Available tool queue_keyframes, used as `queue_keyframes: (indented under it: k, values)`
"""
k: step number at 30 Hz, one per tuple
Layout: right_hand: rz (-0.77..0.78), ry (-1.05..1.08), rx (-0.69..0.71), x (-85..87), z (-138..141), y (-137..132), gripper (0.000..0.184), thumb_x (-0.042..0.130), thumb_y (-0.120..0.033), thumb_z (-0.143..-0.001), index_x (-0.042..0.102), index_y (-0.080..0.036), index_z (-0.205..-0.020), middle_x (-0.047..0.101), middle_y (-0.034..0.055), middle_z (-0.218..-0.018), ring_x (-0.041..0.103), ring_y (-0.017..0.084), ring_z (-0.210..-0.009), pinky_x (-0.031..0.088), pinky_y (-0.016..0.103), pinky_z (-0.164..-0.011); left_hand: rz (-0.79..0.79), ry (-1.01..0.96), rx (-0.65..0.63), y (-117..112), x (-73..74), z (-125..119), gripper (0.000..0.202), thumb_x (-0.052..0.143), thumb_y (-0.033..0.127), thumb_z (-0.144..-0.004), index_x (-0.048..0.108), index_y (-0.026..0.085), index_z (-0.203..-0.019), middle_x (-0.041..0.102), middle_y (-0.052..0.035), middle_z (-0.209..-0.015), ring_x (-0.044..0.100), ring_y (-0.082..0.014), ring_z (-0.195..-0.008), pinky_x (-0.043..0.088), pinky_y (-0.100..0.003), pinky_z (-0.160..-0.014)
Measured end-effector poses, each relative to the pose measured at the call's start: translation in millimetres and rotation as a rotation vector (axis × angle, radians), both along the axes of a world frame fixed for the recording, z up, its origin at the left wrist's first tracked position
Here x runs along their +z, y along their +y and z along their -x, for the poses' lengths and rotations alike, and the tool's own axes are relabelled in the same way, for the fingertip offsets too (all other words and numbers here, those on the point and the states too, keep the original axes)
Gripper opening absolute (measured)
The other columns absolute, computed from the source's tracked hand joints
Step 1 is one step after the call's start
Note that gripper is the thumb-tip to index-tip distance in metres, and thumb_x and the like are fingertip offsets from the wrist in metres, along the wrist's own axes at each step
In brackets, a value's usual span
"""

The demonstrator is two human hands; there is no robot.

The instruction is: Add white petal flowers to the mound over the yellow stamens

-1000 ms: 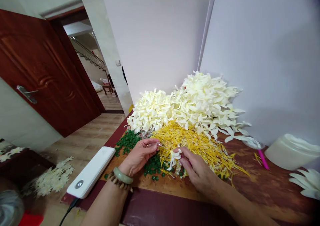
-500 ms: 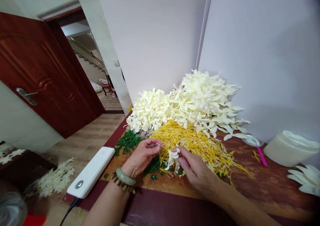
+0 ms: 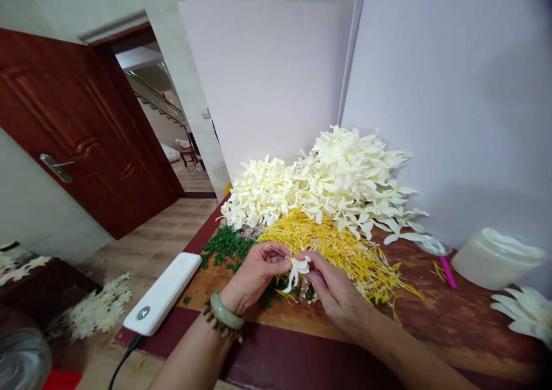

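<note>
Holding up a small white petal flower between two bare hands, head view, above a reddish-brown wooden tabletop. Left hand: grip pressed together, thumb and fingers pinching a thin metal wire that runs toward the flower; jade bangle and wooden bead bracelet on the wrist. Right hand: grip pinching the top of the flower between thumb and fingers, petals hanging free below. Under the hands, a heap of yellow strands; behind it, a large mound of cream-white petals against white boards. Left of the hands, green beads scattered on the wood. Also on the tabletop: white power bank with black cable at the near-left edge; pink pen-like stick; translucent plastic tub; loose white petals at the right edge. Beyond, a red-brown wooden door stands open.
</note>
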State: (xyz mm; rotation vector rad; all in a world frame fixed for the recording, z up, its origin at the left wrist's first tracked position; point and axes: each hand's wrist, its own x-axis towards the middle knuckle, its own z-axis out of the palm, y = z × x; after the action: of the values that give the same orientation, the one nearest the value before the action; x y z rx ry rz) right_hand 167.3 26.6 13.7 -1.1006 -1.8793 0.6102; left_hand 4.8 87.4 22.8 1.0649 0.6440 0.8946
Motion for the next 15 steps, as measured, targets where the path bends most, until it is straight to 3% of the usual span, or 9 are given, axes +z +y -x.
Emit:
queue_keyframes:
  k: [9, 15]
  values:
    - [0.057, 0.041, -0.013, 2.6, -2, -1, 0.024, 0.033, -0.018, -0.088, 0.042, -0.021, -0.11, 0.05, -0.0012, -0.074, 0.043, 0.012, -0.062, 0.035, 0.023, -0.059, -0.074, 0.038, 0.092, -6, 7.2, -6, 0.021, 0.075, 0.011, -0.052, 0.063, 0.012, -0.07, 0.06, 0.0018, -0.058, 0.051, -0.0069, -0.054, 0.039, -0.02, -0.057]
    - [0.109, 0.206, -0.052, -5.9, 2, 1, 0.026, 0.032, -0.021, -0.089, 0.037, -0.021, -0.114, 0.053, 0.0016, -0.082, 0.051, 0.013, -0.071, 0.041, 0.025, -0.065, 0.063, -0.115, 0.019, -11, 7.6, -12, 0.02, 0.069, 0.026, -0.065, 0.067, 0.013, -0.08, 0.063, -0.0031, -0.072, 0.054, -0.0106, -0.068, 0.039, -0.024, -0.071]
